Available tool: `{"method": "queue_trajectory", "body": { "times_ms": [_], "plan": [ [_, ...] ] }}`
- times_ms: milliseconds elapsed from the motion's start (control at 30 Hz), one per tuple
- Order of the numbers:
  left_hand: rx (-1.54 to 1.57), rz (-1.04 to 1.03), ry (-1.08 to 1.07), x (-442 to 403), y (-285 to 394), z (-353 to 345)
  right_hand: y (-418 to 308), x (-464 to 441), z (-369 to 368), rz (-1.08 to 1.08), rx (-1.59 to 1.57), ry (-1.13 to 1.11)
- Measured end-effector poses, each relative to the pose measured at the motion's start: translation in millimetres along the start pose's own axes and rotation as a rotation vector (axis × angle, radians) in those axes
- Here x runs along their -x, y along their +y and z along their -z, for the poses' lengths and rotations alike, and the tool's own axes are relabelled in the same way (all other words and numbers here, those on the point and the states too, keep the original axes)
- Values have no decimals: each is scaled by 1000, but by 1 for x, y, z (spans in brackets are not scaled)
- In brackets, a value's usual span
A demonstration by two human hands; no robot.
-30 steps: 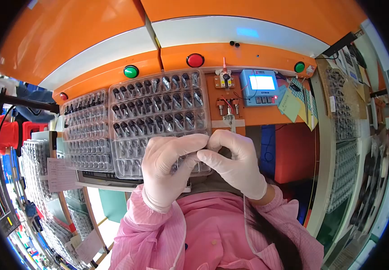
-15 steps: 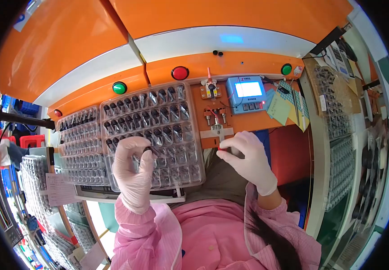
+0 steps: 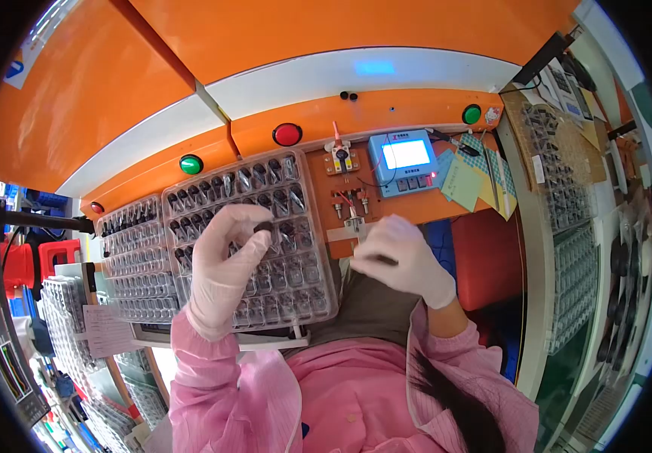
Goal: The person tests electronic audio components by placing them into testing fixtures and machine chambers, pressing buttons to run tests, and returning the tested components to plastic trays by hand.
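Observation:
My left hand, in a white glove, pinches a small black part between thumb and fingertips, above a clear plastic tray. Rows of black parts fill the tray's upper pockets. My right hand, also gloved, has its fingers curled together just below a small metal test fixture. Whatever lies between those fingers is hidden. Behind the fixture stands a toggle clamp with a red-tipped lever.
A blue meter with a lit screen stands right of the clamp. Paper notes lie beside it. Another loaded tray is at the left. Red and green buttons line the orange panel.
My left hand has risen slightly, still pinching the black part. My right hand has turned and shifted slightly left; the red tip that showed at its fingers is now out of sight.

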State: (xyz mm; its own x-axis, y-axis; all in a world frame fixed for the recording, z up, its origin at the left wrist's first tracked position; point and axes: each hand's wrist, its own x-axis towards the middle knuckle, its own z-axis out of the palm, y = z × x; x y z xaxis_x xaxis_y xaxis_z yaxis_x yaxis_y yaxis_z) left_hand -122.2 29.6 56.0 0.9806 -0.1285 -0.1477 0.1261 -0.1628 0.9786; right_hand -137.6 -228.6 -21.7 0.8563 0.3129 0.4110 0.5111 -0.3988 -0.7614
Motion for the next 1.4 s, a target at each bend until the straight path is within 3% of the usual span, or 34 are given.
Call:
{"method": "queue_trajectory", "body": {
  "times_ms": [100, 200, 267, 300, 400, 467, 567, 667, 833, 933, 1100, 1200, 1400],
  "plan": [
    [-179, -117, -63, -26, 5, -6, -2, -1, 9, 119, -32, -178],
    [-371, -258, -141, -59, 5, -18, 17, -28, -2, 24, 313, 242],
    [-582, -422, -229, -82, 0, -29, 29, -57, -12, -10, 457, 303],
    [-583, -426, -230, -92, -3, -33, 34, -69, -16, -42, 597, 362],
    [-957, -694, -146, -117, -15, -41, 55, -83, -30, -16, 660, 314],
    [-997, -697, -155, -125, -19, -46, 57, -86, -31, 2, 689, 289],
    [-1064, -696, -174, -134, -27, -57, 52, -75, -17, 17, 565, 443],
    [-1309, -923, -119, -140, -38, -72, 46, -57, 2, -59, 481, 574],
    [-1373, -1017, -41, -143, -43, -81, 30, -21, 12, -170, 311, 580],
    [-1579, -1027, -53, -141, -43, -84, 9, -9, 6, -46, 309, 498],
    [-1674, -996, -65, -144, -42, -88, -16, 4, -17, -34, 92, 383],
    [-1552, -975, -105, -151, -45, -82, -26, 11, -40, -293, -596, 259],
    [-1425, -911, -137, -153, -47, -78, -20, -23, -53, -471, -861, 525]
  ]
}}
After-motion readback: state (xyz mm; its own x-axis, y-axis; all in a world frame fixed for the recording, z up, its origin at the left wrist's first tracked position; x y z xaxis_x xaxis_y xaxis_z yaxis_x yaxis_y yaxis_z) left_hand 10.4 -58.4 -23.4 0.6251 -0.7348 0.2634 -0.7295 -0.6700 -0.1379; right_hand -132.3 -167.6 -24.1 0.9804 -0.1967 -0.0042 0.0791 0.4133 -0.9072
